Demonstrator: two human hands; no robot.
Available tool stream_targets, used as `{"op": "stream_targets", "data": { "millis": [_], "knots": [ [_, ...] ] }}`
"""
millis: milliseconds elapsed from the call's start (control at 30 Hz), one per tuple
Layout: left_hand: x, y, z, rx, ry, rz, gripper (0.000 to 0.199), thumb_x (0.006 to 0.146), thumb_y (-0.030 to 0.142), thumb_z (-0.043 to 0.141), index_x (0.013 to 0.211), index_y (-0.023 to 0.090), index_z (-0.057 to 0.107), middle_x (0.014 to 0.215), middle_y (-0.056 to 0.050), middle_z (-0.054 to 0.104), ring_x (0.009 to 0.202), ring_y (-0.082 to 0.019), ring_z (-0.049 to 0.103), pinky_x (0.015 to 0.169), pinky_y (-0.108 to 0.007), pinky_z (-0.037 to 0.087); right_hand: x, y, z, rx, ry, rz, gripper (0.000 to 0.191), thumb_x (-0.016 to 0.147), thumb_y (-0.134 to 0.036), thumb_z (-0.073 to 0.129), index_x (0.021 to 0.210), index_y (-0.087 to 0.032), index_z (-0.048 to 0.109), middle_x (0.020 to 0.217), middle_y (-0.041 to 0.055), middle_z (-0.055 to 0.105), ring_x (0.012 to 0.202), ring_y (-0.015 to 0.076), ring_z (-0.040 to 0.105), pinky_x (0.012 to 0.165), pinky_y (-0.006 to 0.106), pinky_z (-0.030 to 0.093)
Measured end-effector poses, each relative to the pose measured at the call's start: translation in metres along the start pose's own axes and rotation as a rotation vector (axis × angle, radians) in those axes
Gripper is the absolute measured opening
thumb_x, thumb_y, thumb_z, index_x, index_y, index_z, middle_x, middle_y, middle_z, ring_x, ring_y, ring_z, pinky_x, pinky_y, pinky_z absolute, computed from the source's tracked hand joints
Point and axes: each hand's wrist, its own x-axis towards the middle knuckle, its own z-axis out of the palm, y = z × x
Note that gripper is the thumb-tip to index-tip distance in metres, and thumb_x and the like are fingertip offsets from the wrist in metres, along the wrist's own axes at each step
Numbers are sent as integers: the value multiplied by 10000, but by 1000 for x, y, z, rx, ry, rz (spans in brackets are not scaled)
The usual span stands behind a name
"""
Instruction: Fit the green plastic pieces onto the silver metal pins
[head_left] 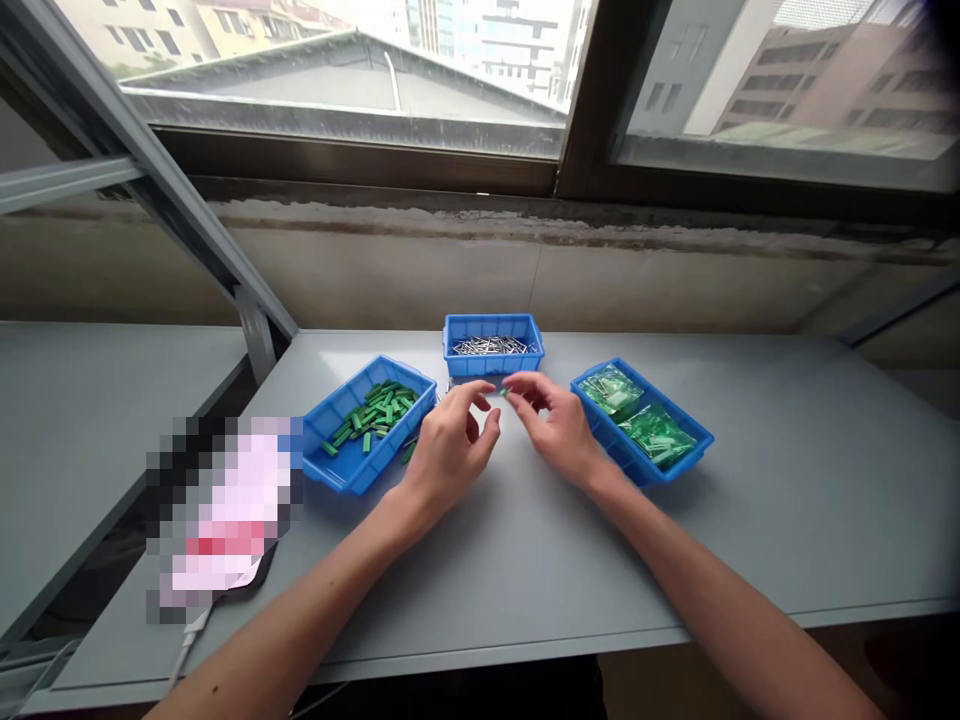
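My right hand (553,425) pinches a small green piece (503,392) between thumb and fingertips, near the middle of the table. Just left of it, my left hand (456,432) has its thumb and fingers apart, with nothing visible between them. Beside my left hand is a blue bin (352,475) holding many green pieces (382,405). Behind both hands stands a blue bin (491,366) of thin metal pins (491,346). To the right of my right hand, another blue bin (686,462) contains clear bags (658,436) with green pieces inside.
A pixelated pink and white object (229,510) lies at the table's left, with a white cable (189,635) below it. A few green pieces (409,450) sit beside the left bin, partly behind my left hand. A window frame (375,160) and wall stand behind the grey table (510,590).
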Motion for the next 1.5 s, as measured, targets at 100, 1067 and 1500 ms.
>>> {"op": "stream_targets", "data": {
  "millis": [100,1067,1500],
  "knots": [
    [-2,-9,13,-34,-28,-14,218,870,200,549,1086,184,580,886,-26,664,547,-85,547,582,-234,472,6,7,2,221,100,125,228,878,-317,555,1050,-201,650,979,54,689,788,152,655,700,274,526],
    [0,-23,16,-49,-11,-19,92,861,169,553,892,166,640,812,-30,706,652,-132,625,622,-244,494,-3,5,3,-158,-13,-75,204,813,-265,669,1009,-208,675,940,25,668,766,137,626,622,249,506],
    [3,-21,12,-35,-73,-7,75,846,167,547,864,161,619,748,-14,656,607,-110,569,595,-230,460,-5,9,1,-280,-22,-222,268,892,-200,537,1124,-248,662,1052,36,672,906,173,638,753,298,515]
  ]
}}
